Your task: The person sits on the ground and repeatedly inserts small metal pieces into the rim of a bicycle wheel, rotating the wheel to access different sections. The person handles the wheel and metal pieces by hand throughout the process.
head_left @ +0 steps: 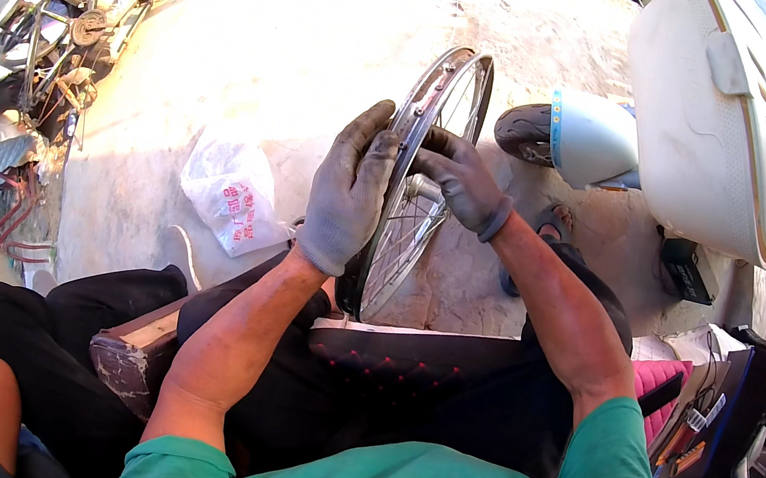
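A spoked bicycle wheel (408,132) stands upright and edge-on between my hands, close in front of my knees. Its metal rim is bare at the top, while a dark tyre (353,280) shows along the lower near edge. From the left, my left hand (350,195), in a grey work glove with dirty fingertips, holds the rim with fingers and thumb pointing up along it. Also gloved, my right hand (464,180) grips the rim from the right, its bent fingers at the inner side. The tips of the right fingers are partly hidden behind the rim.
A white plastic bag (230,193) with red print lies on the concrete to the left. Old bicycle frames (84,27) are heaped at far left. A pale scooter (592,137) stands at right beside a black box (687,270). Another person's dark-trousered leg (76,319) is at lower left.
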### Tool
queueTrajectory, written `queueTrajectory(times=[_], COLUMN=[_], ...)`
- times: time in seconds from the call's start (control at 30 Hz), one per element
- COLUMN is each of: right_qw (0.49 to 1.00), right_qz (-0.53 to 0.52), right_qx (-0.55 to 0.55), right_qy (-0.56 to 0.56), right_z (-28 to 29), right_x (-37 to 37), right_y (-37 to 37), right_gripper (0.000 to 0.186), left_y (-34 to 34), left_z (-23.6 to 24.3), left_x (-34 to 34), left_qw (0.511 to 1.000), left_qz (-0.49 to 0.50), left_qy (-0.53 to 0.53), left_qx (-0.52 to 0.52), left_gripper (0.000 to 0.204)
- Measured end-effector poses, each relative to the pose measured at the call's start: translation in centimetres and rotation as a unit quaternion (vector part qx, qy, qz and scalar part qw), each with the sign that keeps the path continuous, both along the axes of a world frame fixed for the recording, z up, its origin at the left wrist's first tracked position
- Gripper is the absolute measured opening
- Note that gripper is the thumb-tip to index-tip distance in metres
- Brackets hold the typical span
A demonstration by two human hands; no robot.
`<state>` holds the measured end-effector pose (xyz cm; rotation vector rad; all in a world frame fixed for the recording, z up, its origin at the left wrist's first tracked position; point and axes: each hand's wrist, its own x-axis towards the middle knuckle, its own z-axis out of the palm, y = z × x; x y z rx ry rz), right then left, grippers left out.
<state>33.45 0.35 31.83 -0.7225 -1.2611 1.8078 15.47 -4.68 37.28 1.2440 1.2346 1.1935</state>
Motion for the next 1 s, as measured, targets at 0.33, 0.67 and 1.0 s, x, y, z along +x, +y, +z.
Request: queueTrajectory(times=[0.33, 0.67, 1.0], right_qw=[0.997, 0.994, 0.993], right_qz=[0.046, 0.08, 0.057], right_qx=[-0.044, -0.065, -0.091], right_qy=[0.041, 0.031, 0.041], right_z=[-0.3, -0.6, 0.2], right_x=[-0.7, -0.5, -0.6], right_y=[-0.5, -0.3, -0.5], right_gripper=[0.039, 0.038, 0.032], left_y=[0.2, 0.2, 0.4], left_z=[0.1, 0.1, -0.8], left_x=[-0.1, -0.3, -0.4], left_qw=[0.999, 1.0, 0.999], left_qz=[-0.007, 0.005, 0.007], left_qy=[-0.033, 0.016, 0.019], left_qx=[-0.022, -0.01, 0.026], left_gripper=[0.048, 0.05, 0.049])
